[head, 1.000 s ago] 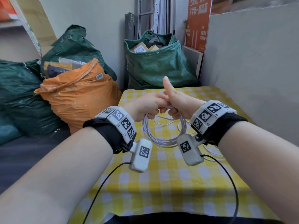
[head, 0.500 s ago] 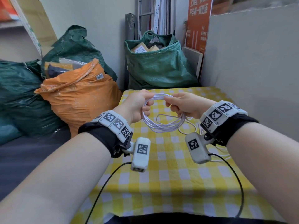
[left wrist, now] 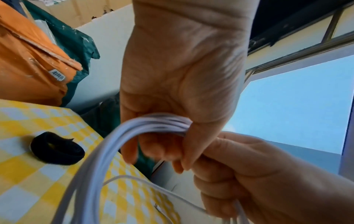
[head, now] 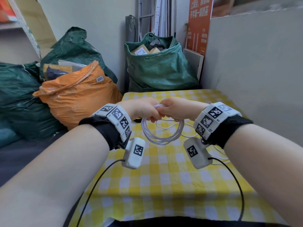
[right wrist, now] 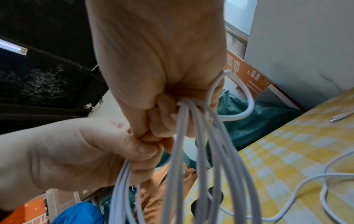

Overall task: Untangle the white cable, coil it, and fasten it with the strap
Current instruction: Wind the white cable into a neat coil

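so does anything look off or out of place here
Nothing damaged. The white cable is only partly coiled: a loose tail trails over the checked tablecloth, and the black strap lies unused there.

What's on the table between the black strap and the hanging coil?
Nothing but bare checked tablecloth. In the left wrist view, the strap lies apart from the coil, which both hands hold above the table.

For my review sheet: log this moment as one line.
left hand: grips white cable coil | right hand: grips coil | strap: on table, unused
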`<state>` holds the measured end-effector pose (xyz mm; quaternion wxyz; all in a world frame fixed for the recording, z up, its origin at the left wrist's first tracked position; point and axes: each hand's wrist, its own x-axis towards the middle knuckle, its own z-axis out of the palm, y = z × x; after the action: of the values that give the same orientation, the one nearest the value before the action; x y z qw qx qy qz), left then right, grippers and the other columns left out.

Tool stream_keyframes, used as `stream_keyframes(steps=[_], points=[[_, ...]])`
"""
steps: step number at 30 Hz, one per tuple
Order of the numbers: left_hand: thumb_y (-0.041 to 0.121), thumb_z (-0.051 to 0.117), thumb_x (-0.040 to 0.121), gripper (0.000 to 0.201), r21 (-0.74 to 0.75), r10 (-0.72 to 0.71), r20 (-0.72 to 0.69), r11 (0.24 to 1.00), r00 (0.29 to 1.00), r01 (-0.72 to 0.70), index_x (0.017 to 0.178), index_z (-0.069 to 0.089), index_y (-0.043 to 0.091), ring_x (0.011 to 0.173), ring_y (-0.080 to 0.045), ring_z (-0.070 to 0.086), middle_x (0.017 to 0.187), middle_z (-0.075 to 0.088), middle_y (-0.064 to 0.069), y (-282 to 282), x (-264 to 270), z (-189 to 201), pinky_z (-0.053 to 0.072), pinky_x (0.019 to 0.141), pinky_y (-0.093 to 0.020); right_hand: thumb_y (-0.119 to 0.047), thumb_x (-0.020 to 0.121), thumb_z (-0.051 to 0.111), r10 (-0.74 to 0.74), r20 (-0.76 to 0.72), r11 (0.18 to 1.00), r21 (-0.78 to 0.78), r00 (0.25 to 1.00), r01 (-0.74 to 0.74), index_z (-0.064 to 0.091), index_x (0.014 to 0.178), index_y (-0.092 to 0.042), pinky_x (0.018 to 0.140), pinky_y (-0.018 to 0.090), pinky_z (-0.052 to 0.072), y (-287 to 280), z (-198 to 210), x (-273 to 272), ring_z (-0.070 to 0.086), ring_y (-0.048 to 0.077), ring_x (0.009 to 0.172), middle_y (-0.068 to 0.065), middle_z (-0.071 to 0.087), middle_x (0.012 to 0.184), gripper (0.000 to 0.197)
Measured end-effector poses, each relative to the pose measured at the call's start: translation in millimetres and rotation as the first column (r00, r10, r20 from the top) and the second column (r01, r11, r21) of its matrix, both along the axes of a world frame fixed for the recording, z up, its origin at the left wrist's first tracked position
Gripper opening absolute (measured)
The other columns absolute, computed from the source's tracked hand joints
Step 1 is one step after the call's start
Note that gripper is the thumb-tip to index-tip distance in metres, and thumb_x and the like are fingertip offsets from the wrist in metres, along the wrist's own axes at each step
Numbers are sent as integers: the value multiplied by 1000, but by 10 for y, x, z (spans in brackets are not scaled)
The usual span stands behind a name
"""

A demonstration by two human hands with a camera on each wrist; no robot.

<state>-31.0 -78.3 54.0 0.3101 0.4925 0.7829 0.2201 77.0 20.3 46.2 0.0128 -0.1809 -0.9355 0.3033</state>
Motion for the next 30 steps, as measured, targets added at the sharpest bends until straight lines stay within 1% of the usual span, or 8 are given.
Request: stream_keyframes(steps=[6, 10, 14, 16, 21, 24, 28, 30], points=[[4, 55, 88, 11, 102, 130, 75, 985, 989, -137, 80, 57, 12, 46, -14, 24, 55, 28, -1, -19, -15, -128, 22, 40, -21, -34, 93, 53, -12, -36, 1000, -14, 999, 11, 52, 77, -15, 56, 29, 45, 78, -53, -12, 50, 17, 54, 0, 54, 64, 25], [12, 61, 87, 17, 142, 265, 23, 954, 964, -265, 71, 56, 14, 46, -17, 25, 56, 27, -3, -23, -84, -116, 23, 43, -23, -28, 91, 56, -21, 17, 992, 128, 1000, 19, 62, 84, -14, 65, 29, 47, 155, -73, -10, 61, 17, 69, 0, 66, 73, 17], [18, 62, 86, 11, 157, 351, -36, 927, 936, -341, 84, 62, 7, 47, -18, 29, 58, 32, -3, -80, -179, -100, 28, 45, -24, -46, 93, 51, -38, 51, 988, 153, 998, 30, 60, 74, -19, 58, 22, 40, 194, -118, -3, 55, 9, 63, -8, 62, 71, 34], [16, 60, 87, 18, 170, 387, -40, 911, 921, -376, 95, 64, 0, 45, -20, 28, 57, 32, -3, -113, -247, -106, 27, 45, -24, -48, 97, 41, -62, 56, 989, 135, 996, 54, 64, 83, -15, 57, 21, 38, 220, -138, 5, 52, 8, 62, -6, 62, 72, 42], [11, 57, 87, 23, 164, 511, -41, 851, 859, -499, 105, 63, -4, 48, -20, 25, 62, 31, -6, -201, -443, -119, 25, 44, -25, -29, 94, 51, -193, 16, 943, 279, 981, 182, 72, 95, -14, 49, 24, 36, 365, -177, 71, 48, 12, 57, -1, 61, 76, 26], [8, 58, 87, 22, 182, 555, -21, 820, 832, -542, 104, 64, -5, 50, -21, 26, 62, 32, -5, -195, -461, -127, 26, 45, -25, -22, 91, 55, -260, -43, 900, 351, 965, 258, 71, 99, -13, 64, 29, 49, 360, -163, 81, 61, 22, 78, 7, 69, 94, 21], [5, 57, 87, 17, 211, 596, -9, 786, 803, -581, 100, 65, -3, 51, -21, 29, 63, 32, -5, -164, -419, -109, 27, 45, -24, -8, 92, 51, -329, -108, 926, 158, 938, 343, 66, 92, -8, 73, 34, 59, 323, -163, 26, 69, 21, 68, 6, 68, 84, 15], [5, 55, 88, 13, 214, 598, -6, 784, 801, -583, 96, 65, -1, 51, -21, 29, 63, 32, -5, -166, -404, -86, 27, 45, -25, -1, 89, 53, -375, -107, 910, 146, 921, 388, 68, 91, -10, 81, 37, 57, 319, -141, 6, 70, 25, 82, 8, 70, 92, 18]])
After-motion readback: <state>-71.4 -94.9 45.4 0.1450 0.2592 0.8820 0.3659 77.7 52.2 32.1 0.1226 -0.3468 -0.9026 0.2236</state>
